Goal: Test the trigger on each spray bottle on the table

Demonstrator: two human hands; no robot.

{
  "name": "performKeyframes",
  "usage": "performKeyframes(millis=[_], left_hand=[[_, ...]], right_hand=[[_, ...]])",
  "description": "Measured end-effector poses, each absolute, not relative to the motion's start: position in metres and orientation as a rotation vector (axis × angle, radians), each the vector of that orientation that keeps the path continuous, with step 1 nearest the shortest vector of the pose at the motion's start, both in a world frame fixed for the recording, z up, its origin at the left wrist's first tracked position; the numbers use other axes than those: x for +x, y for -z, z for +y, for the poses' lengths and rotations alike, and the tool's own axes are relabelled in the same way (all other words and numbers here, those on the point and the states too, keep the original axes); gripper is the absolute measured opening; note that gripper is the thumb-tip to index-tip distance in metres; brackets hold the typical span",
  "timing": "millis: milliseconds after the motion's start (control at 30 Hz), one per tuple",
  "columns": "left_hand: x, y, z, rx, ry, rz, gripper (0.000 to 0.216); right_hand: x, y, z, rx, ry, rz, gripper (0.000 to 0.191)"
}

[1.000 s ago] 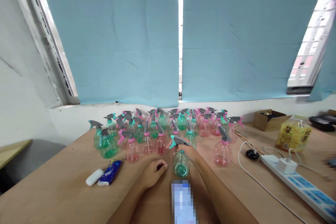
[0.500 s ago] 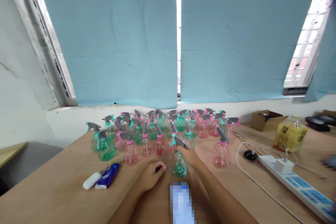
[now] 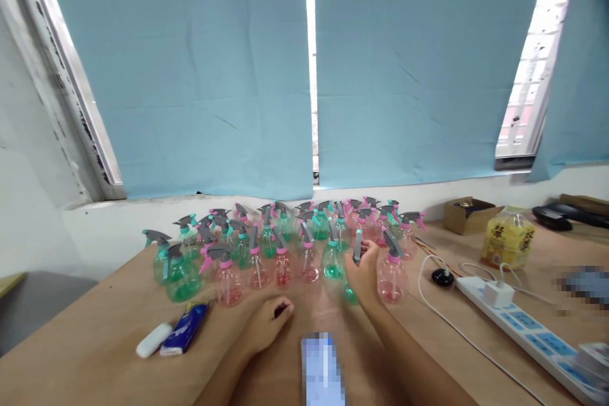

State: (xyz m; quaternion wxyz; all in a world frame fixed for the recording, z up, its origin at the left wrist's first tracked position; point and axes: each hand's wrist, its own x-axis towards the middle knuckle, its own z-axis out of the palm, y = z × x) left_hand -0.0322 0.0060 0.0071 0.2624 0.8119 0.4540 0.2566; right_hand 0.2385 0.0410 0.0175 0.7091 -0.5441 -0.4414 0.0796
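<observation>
My right hand (image 3: 364,276) is wrapped round a green spray bottle (image 3: 351,292) with a grey trigger head, held at the near edge of the crowd of bottles, just left of a pink spray bottle (image 3: 392,278). Its body is mostly hidden behind my fingers. Resting on the wooden table (image 3: 95,355), my left hand (image 3: 266,323) has its fingers curled and holds nothing that I can make out. Several pink and green spray bottles (image 3: 266,247) stand in rows behind both hands.
A blue packet (image 3: 184,328) and a white lighter-like object (image 3: 153,339) lie at the left. To the right are a power strip (image 3: 528,330) with cables, a cardboard box (image 3: 469,214) and a yellow oil bottle (image 3: 508,238). Blue blinds cover the windows behind.
My right hand has carried the green bottle away from me and to the right, up beside the pink bottle. The left hand has stayed on the table. The view has drifted right.
</observation>
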Motion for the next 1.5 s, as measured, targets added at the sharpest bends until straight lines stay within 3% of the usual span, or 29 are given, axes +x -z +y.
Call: performKeyframes(millis=[267, 1100, 1267, 1500], left_hand=[[-0.033, -0.006, 0.006, 2.195, -0.699, 1.232, 0.030], [-0.034, -0.002, 0.007, 2.186, -0.699, 1.251, 0.032], [-0.033, -0.005, 0.006, 2.197, -0.688, 1.236, 0.033], [-0.033, -0.003, 0.006, 2.199, -0.696, 1.240, 0.030]], right_hand=[[0.243, -0.008, 0.054, -1.292, 0.142, -1.128, 0.052], [0.262, 0.003, 0.092, -1.191, 0.186, -1.104, 0.050], [0.252, -0.019, 0.068, -1.121, 0.258, -1.089, 0.054], [0.276, -0.086, 0.032, -1.302, 0.546, -1.313, 0.038]])
